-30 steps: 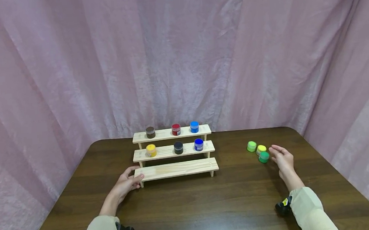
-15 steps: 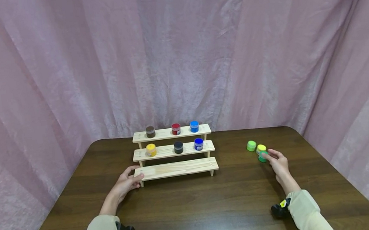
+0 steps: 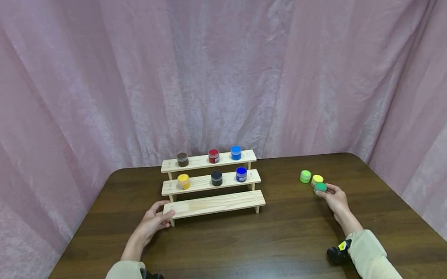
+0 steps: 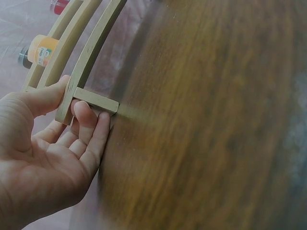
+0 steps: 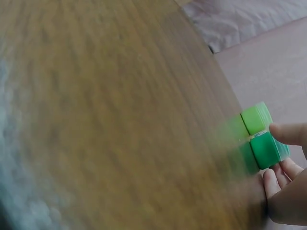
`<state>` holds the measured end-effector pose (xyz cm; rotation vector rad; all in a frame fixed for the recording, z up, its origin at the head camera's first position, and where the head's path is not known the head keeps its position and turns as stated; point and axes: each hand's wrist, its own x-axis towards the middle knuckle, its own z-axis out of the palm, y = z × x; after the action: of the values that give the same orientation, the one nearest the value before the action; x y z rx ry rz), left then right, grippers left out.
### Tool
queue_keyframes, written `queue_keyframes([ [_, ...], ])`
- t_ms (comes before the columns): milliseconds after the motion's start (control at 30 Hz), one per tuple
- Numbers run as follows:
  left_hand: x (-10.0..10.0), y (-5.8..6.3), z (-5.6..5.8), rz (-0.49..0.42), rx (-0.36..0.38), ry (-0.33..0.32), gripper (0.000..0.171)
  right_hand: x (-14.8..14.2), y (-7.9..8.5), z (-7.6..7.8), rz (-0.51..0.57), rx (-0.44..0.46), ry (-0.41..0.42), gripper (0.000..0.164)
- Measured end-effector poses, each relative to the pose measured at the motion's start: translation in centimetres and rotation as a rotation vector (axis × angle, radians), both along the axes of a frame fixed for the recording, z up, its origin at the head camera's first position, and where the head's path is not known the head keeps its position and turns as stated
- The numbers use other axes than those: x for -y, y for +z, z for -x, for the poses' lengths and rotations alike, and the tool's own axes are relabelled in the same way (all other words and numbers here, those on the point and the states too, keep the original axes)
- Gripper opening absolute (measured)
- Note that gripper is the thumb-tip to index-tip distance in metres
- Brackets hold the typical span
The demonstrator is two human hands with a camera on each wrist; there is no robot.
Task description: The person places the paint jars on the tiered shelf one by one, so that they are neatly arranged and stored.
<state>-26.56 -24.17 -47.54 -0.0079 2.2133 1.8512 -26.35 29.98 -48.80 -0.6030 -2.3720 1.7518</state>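
Observation:
My left hand (image 3: 150, 223) grips the left end of the lowest step of a three-tier wooden display rack (image 3: 217, 204). In the left wrist view the thumb lies on the board and the fingers (image 4: 86, 120) curl beneath it, by the short leg. At the right, my right hand (image 3: 336, 200) pinches a dark green paint jar (image 3: 320, 187) between thumb and fingers; its lid looks slightly tilted. Right behind that jar is a yellow-lidded jar (image 3: 317, 180), partly hidden. A light green jar (image 3: 305, 176) stands a little farther left, also seen in the right wrist view.
The top tier carries brown (image 3: 183, 159), dark red (image 3: 214, 156) and light blue (image 3: 236, 152) jars. On the middle tier stand yellow (image 3: 184, 181), black (image 3: 217, 178) and dark blue (image 3: 241, 174) jars. A pink curtain (image 3: 216, 68) hangs behind the brown wooden table (image 3: 234, 250).
My right hand has moved left to the dark green jar and taken hold of it; the jar has risen or tipped slightly. The left hand has stayed on the rack.

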Motion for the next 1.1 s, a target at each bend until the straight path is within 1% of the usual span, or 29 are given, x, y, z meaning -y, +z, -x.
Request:
queue_keyframes([
  [167,-0.11,0.19,-0.17,0.006,0.002,0.002,0.057,-0.16,-0.28,0.02,-0.044,-0.009,-0.015,0.06],
  [267,-0.15,0.23,-0.18,0.011,0.0,-0.003,0.057,-0.18,-0.34,0.0,-0.054,-0.016,-0.021,0.057],
  [500,-0.15,0.2,-0.1,0.021,0.009,0.009,0.056,-0.16,-0.42,0.08,-0.083,-0.036,-0.037,0.053],
  [633,-0.09,0.17,-0.1,0.016,0.002,0.005,0.057,-0.17,-0.34,0.18,-0.084,-0.035,-0.039,0.053],
  [733,-0.08,0.13,-0.09,0.007,0.002,0.014,0.056,-0.19,-0.25,0.2,-0.087,-0.022,-0.037,0.053],
  [800,-0.05,0.1,-0.06,0.009,0.0,0.008,0.056,-0.23,-0.23,0.18,-0.086,-0.011,-0.037,0.053],
  [933,-0.03,0.05,-0.04,0.012,0.006,0.008,0.055,-0.22,-0.3,0.07,-0.069,0.005,-0.046,0.055],
  [1100,-0.16,0.19,-0.16,0.019,0.008,0.009,0.055,-0.2,-0.15,-0.05,-0.05,0.018,-0.036,0.057],
])
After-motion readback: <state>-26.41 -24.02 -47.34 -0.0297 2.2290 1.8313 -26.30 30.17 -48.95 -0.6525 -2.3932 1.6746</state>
